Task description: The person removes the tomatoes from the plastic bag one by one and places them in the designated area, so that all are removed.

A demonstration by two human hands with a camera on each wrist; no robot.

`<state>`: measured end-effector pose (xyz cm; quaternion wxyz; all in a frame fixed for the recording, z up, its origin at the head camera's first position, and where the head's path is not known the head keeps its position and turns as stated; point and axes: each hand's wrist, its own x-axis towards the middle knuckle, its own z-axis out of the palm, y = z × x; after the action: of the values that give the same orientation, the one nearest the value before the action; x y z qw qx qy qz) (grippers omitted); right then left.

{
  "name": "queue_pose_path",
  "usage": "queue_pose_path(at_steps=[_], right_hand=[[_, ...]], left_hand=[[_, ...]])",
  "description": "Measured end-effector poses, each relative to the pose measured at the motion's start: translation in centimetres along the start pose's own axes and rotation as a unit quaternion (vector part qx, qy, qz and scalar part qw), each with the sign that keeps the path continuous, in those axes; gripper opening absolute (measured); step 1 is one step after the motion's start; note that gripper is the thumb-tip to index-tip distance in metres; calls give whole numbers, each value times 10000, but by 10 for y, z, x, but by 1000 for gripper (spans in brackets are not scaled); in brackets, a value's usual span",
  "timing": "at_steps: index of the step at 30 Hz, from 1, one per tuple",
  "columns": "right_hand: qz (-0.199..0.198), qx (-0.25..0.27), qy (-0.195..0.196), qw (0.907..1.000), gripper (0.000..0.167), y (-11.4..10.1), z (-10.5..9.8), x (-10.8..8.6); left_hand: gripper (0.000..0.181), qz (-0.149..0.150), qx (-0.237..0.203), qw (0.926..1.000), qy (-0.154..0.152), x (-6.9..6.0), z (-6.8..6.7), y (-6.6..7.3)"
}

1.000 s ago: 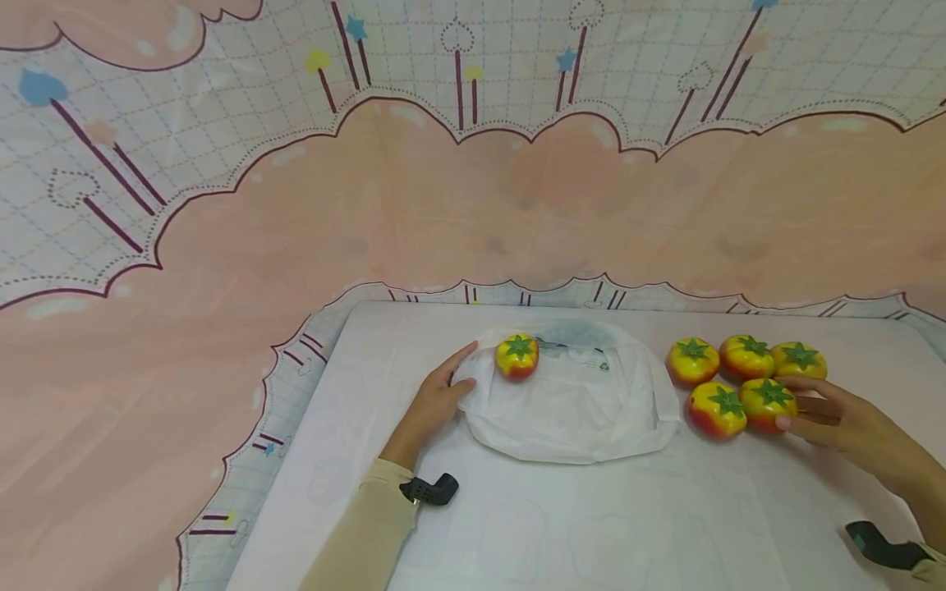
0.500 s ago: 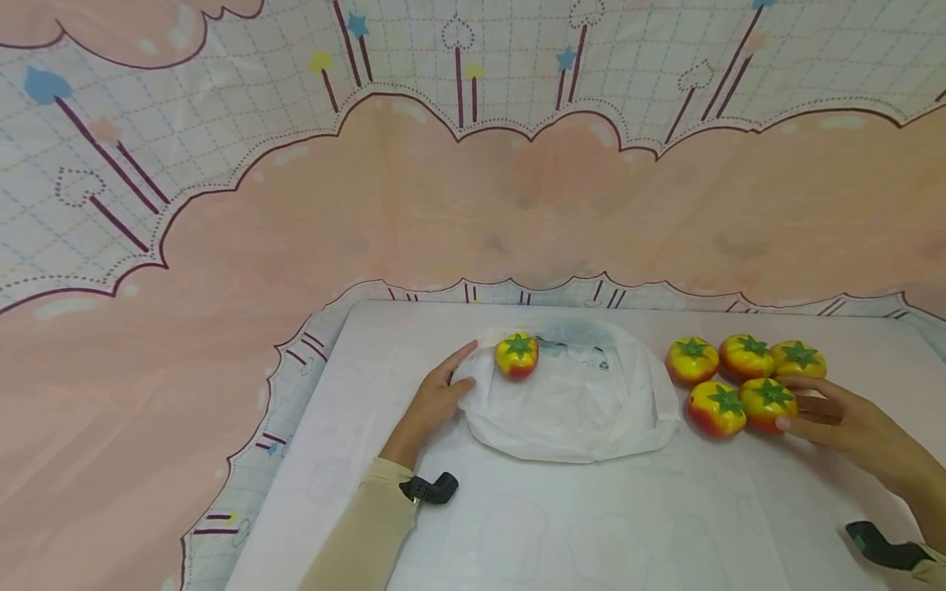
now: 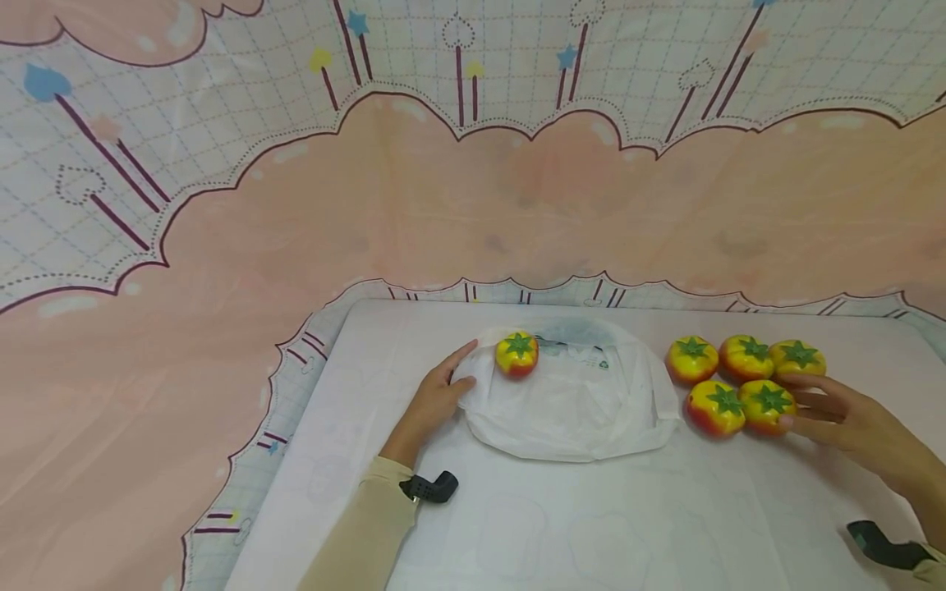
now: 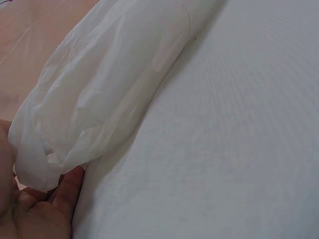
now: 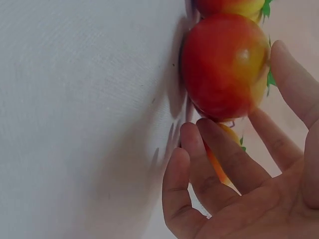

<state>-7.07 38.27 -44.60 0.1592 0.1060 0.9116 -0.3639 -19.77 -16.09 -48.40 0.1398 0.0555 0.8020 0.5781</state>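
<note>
A white plastic bag (image 3: pixel 569 410) lies flat on the table, with one yellow-and-red toy tomato (image 3: pixel 516 355) on its left part. My left hand (image 3: pixel 436 398) holds the bag's left edge, which runs between thumb and fingers in the left wrist view. Several more toy tomatoes, topped with green star-shaped leaves, stand close together to the right of the bag. At the nearest right one, a toy tomato (image 3: pixel 769 404), my right hand (image 3: pixel 842 419) has its thumb and loosely bent fingers spread beside the fruit. The right wrist view shows that tomato (image 5: pixel 222 64) above the fingertips, still resting on the table.
White cloth covers the table (image 3: pixel 591 525). Behind it hangs a pink-and-white patterned backdrop (image 3: pixel 517 205). Another toy tomato (image 3: pixel 715 409) sits just left of the one by my right hand, and a row of them (image 3: pixel 746 357) stands behind.
</note>
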Motion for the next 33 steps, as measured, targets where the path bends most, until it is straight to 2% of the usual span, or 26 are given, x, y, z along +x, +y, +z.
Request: queue_pose_path(at_steps=[9, 22, 27, 33], right_hand=[[-57, -22, 131, 9999, 90, -4, -2, -1], [41, -139, 205, 9997, 93, -6, -7, -2], [84, -220, 351, 9991, 95, -12, -9, -4], [-88, -263, 516, 9983, 93, -25, -9, -4]], left_hand=[[57, -130, 37, 9999, 26, 1, 0, -1], [59, -32, -56, 10000, -34, 1, -1, -2], [58, -51, -30, 10000, -23, 0, -1, 0], [59, 12, -29, 10000, -11, 0, 0, 0]])
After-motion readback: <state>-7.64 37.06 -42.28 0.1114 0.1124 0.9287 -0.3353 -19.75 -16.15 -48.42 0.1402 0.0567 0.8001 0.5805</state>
